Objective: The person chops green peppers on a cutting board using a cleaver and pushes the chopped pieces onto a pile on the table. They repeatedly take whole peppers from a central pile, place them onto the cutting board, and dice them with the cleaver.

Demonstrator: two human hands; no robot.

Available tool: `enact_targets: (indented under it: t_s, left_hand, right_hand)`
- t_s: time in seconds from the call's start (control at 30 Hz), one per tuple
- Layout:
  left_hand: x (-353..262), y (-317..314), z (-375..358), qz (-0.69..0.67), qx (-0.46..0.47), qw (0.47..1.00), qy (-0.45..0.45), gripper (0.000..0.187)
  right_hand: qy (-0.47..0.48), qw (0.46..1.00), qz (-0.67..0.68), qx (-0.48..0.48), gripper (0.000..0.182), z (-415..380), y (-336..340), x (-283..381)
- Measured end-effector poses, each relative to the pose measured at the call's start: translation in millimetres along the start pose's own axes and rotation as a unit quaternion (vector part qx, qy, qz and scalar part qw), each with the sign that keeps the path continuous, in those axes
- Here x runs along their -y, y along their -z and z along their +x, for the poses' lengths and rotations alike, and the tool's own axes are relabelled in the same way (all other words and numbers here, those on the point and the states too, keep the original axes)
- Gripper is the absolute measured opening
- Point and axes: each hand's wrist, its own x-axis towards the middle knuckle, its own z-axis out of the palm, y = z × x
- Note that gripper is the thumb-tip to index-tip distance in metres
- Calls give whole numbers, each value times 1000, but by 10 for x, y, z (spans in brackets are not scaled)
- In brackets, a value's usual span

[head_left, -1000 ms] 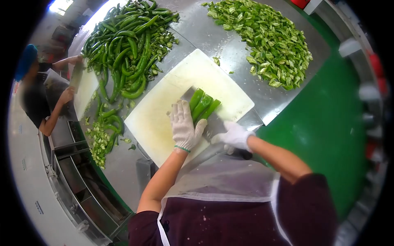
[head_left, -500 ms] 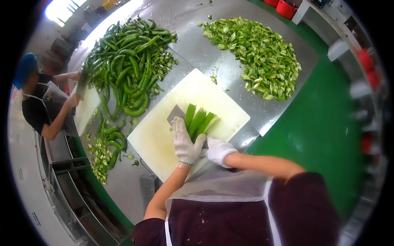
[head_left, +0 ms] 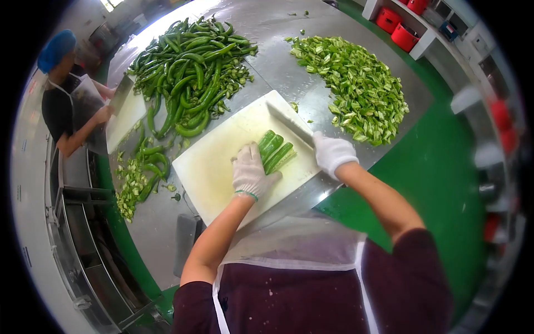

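Away from the left hand [head_left: 248, 171] and out past the peppers [head_left: 272, 146], the knife [head_left: 290, 121] and right hand [head_left: 335, 154] now sit farther forward and right than half a second ago. From the head camera, the gloved right hand keeps its grip closed on the knife's handle, and the blade slants over the cutting board's [head_left: 217, 156] right side, apart from the peppers. These peppers lie side by side on the board, against the left hand; that grip is partly open, thumb spread from the fingers. Ahead on the metal worktop [head_left: 272, 69] are a heap of whole peppers [head_left: 194, 72] to the left and a heap of chopped pepper [head_left: 361, 89] to the right. Farther left, a co-worker [head_left: 62, 111] in a blue cap stands at another board [head_left: 128, 116].
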Motion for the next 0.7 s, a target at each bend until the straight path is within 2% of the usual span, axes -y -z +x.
enact_targets:
  t_s: [0.03,0.07,0.13,0.23,0.4,0.43,0.53,0.63,0.7]
  left_hand:
    - [-2,16,22,4,15,1000,3,102]
    - [20,-13,20,6,15,1000,-2,101]
    - [107,-107,-17,7,17,1000,-7,100]
    - [225,-112,-103,-16,-10,999,-41,98]
    - [131,-48,-222,19,-111,992,-51,91]
    - [137,-76,-244,25,-135,989,-50,89]
    - [225,-218,-265,11,-119,991,-61,83]
    - [243,-245,-253,-9,-155,984,-88,78]
    - [240,-260,-244,-6,-136,988,-80,77]
  right_hand:
    - [22,999,-28,-1,25,-12,9,72]
    - [32,997,-41,55,25,-56,16,160]
    - [91,993,-66,45,25,-214,-155,232]
    - [93,993,-37,59,27,-184,-138,158]
    - [99,990,43,85,30,-95,21,-85]
    - [77,992,41,96,30,-65,42,-95]
    - [62,994,3,92,32,-179,195,-33]
    - [86,988,-38,119,24,-311,393,113]
    - [98,983,-63,139,23,-296,414,138]
